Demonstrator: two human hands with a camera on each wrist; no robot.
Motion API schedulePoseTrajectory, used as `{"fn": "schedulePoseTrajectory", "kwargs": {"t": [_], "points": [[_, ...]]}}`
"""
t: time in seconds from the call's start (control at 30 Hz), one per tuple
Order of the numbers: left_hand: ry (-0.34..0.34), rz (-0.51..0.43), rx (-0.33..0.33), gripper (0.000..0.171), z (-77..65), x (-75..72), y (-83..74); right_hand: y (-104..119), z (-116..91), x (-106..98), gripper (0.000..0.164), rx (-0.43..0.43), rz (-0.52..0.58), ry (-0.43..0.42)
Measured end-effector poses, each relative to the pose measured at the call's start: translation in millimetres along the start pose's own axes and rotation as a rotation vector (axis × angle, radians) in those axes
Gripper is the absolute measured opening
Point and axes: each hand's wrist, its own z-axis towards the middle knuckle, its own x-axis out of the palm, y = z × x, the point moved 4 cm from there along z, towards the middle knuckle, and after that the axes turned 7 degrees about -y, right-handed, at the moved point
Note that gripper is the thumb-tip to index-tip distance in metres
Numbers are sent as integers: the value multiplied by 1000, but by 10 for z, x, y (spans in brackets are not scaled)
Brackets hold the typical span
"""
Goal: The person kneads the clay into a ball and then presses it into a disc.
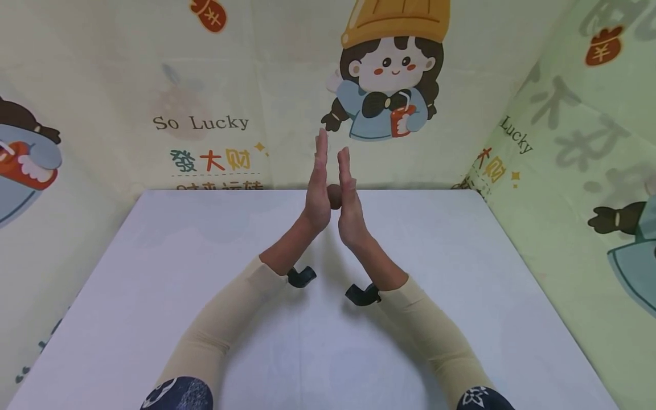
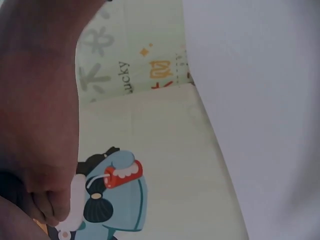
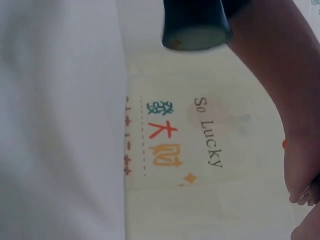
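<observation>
Cream sleeves (image 1: 220,327) nearest the camera, running up from the bottom edge, with dark blue patterned cloth (image 1: 179,394) at the lower ends. Both forearms angle inward over a white table (image 1: 297,347).

Left hand (image 1: 318,191): flat, fingers straight and together, pointing up the frame. Right hand (image 1: 351,208): same pose, mirrored. Palms face each other with a narrow gap between.

Brown ball (image 1: 335,197) sits in that gap, between the two palms, at about the line of the table's far edge in the head view. Looks pressed from both sides; no fingers wrapped round it. Part of it is hidden behind the right hand. Neither hand has hold of anything else.

Dark wrist mount (image 1: 302,277) at the left wrist, pointing inward; matching black bracket (image 1: 363,295) at the right one. Soft shadows from the arms on the table.

Left wrist view: fingers at the lower left, dark rounded patch beside them, cropped. Right wrist view: dark stubby tube (image 3: 197,25) at the top, blurred.

Behind: pale printed wall cloth (image 1: 292,85), cartoon figure (image 1: 389,85) in an orange hat, "So Lucky" lettering (image 1: 201,123) left of it.
</observation>
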Motion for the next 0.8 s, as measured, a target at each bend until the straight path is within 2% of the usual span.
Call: {"fn": "schedulePoseTrajectory", "kwargs": {"t": [0.13, 0.27, 0.57, 0.8], "points": [[-23, -35, -46, 72, 89, -62, 52, 5, -37, 49, 90, -11, -25, 13], [-12, -38, -61, 71, 123, -102, 119, 3, -54, 81, 91, -12, -27, 16], [51, -3, -70, 69, 55, -118, 269, 20, -73, 73, 81, -33, -46, 6], [89, 45, -67, 68, -7, -78, 328, 38, -29, 26, 77, -46, -40, -13]]}}
